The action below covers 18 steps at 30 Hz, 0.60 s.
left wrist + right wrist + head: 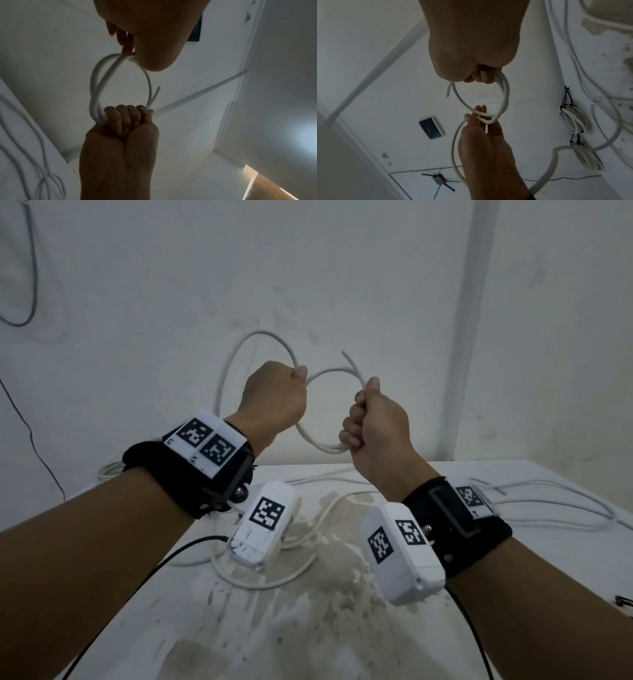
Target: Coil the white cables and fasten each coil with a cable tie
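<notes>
Both hands were raised above the table [513,474]. The right hand [375,429] was a closed fist, its fingers [118,115] wrapped round a small coil of white cable [329,371]. The left hand [274,398] pinched the coil's opposite side, fingers [481,112] fairly straight. More loose cables [548,508] lay on the table, with two tied coils [573,121] nearby.

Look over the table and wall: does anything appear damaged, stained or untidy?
Yes. The table top is worn, with brownish blotches where its white surface has flaked. Loose white cables sprawl uncoiled across it, beneath the coil held by the left hand and right hand.
</notes>
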Motion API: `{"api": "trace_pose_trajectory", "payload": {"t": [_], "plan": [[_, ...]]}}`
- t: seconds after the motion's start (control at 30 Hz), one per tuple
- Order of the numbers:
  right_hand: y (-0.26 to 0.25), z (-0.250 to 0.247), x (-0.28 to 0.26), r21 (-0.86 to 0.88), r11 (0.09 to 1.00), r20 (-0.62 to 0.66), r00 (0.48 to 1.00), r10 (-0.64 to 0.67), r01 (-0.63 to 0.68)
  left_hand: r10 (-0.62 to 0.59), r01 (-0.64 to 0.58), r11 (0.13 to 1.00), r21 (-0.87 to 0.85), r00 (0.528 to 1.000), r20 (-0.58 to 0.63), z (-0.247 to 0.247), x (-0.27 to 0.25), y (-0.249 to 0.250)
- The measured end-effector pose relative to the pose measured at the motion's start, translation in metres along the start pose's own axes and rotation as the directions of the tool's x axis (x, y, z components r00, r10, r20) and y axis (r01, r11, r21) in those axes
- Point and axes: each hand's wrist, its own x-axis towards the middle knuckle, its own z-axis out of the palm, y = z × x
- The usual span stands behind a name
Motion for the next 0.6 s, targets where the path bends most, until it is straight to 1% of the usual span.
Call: {"api": "trace_pose_trajectory", "payload": {"t": [0.03, 0.1, 0.13, 0.17, 0.23, 0.27, 0.43, 0.5, 0.53, 0.6], "plan": [[0.000, -0.001, 0.001, 0.046, 0.999, -0.006, 1.000, 0.019, -0.018, 0.006, -0.005, 0.998, -0.065, 1.000, 0.015, -0.002, 0.001, -0.004], [0.001, -0.001, 0.004, 0.109, 0.993, -0.016, 0.999, 0.041, -0.039, -0.006, 0.012, 0.967, -0.255, 1.000, 0.026, -0.006, -0.001, -0.010], [0.003, 0.000, 0.005, 0.115, 0.992, -0.018, 0.999, 0.047, -0.045, -0.005, 0.007, 0.953, -0.304, 1.000, 0.008, -0.007, -0.003, -0.011], [0.005, 0.002, 0.005, 0.104, 0.993, -0.018, 0.999, 0.049, -0.047, 0.004, -0.010, 0.951, -0.310, 1.000, -0.019, -0.007, -0.004, -0.013], [0.010, 0.009, 0.003, 0.054, 0.997, -0.006, 0.999, 0.047, -0.047, 0.050, -0.063, 0.963, -0.262, 0.997, -0.056, -0.004, -0.005, -0.013], [0.012, 0.013, 0.001, 0.030, 0.998, 0.006, 0.999, 0.048, -0.048, 0.063, -0.075, 0.967, -0.244, 0.996, -0.055, -0.003, -0.006, -0.011], [0.021, 0.020, -0.003, -0.016, 0.997, 0.096, 0.993, 0.072, -0.070, 0.048, -0.058, 0.983, -0.174, 0.997, -0.062, -0.005, 0.004, -0.014], [0.021, 0.020, -0.004, -0.042, 0.997, 0.136, 0.988, 0.066, -0.061, 0.067, -0.079, 0.982, -0.174, 0.995, -0.076, -0.009, 0.005, -0.015], [0.021, 0.021, -0.004, -0.051, 0.997, 0.151, 0.987, 0.062, -0.055, 0.092, -0.103, 0.984, -0.145, 0.992, -0.080, -0.010, 0.005, -0.016], [0.021, 0.023, -0.004, -0.067, 0.997, 0.172, 0.984, 0.057, -0.046, 0.155, -0.156, 0.988, -0.005, 0.985, -0.072, -0.013, 0.004, -0.018]]}}
